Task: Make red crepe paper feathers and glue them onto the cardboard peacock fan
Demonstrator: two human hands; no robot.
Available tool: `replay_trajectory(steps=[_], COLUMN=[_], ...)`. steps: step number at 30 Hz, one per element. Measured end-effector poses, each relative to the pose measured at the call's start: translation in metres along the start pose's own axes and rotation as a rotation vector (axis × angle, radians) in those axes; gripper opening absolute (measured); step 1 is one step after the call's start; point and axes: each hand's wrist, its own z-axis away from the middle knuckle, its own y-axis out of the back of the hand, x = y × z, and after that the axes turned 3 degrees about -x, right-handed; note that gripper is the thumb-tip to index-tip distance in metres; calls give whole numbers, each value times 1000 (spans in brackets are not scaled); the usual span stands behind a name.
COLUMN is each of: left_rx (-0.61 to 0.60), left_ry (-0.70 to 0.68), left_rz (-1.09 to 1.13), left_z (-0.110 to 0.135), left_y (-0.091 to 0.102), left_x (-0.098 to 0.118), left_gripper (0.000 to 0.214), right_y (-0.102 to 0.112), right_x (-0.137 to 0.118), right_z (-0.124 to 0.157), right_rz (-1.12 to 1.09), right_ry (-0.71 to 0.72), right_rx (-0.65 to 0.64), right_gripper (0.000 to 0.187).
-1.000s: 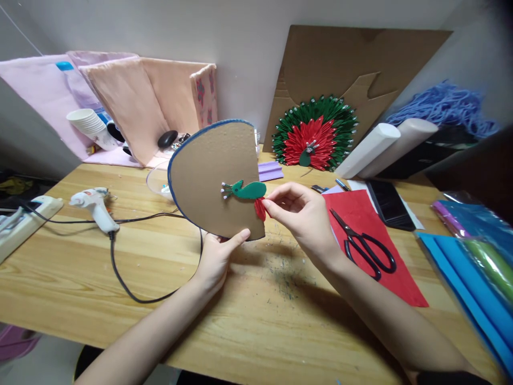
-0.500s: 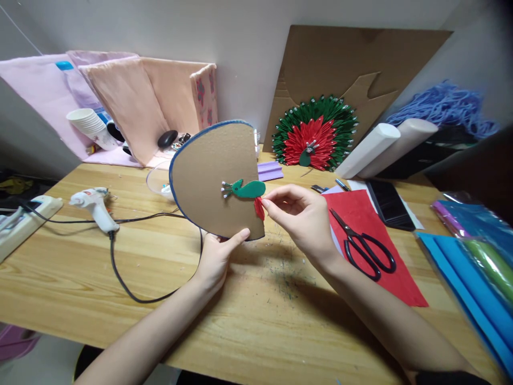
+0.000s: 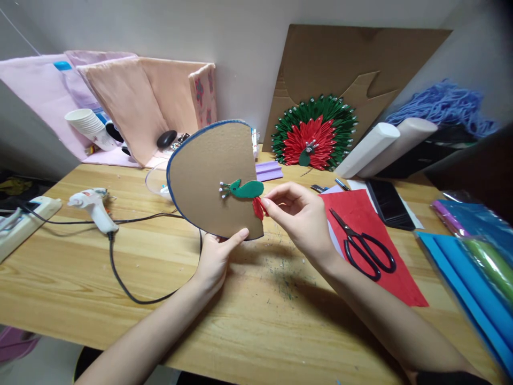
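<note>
My left hand grips the lower edge of a half-round brown cardboard piece with a blue rim, held upright above the wooden table. A small green bird shape is stuck on the card near its right edge. My right hand pinches a small red folded petal with thumb and forefinger, pressed against the card just below the bird.
A white glue gun with a black cord lies at the left beside a power strip. Black scissors rest on red felt at the right. A finished red-and-green peacock fan leans on cardboard behind. Blue sheets lie far right.
The card and my hands shifted very slightly left; my right fingers stay pinched on the red petal under the bird. Otherwise little differs.
</note>
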Motion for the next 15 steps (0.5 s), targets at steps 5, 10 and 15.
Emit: replay_trajectory(steps=[5, 10, 15], left_rx=[-17, -23, -23], left_ry=[-19, -17, -15], left_rz=[4, 0, -16], left_z=[0, 0, 0], left_y=[1, 1, 2], left_x=[-1, -1, -2], left_gripper=[44, 41, 39], right_y=[-1, -1, -1], right_x=[-1, 0, 1], right_z=[1, 1, 1], right_rz=[-13, -7, -5], right_ry=[-13, -7, -10], right_rx=[-33, -21, -16], right_gripper=[13, 12, 8])
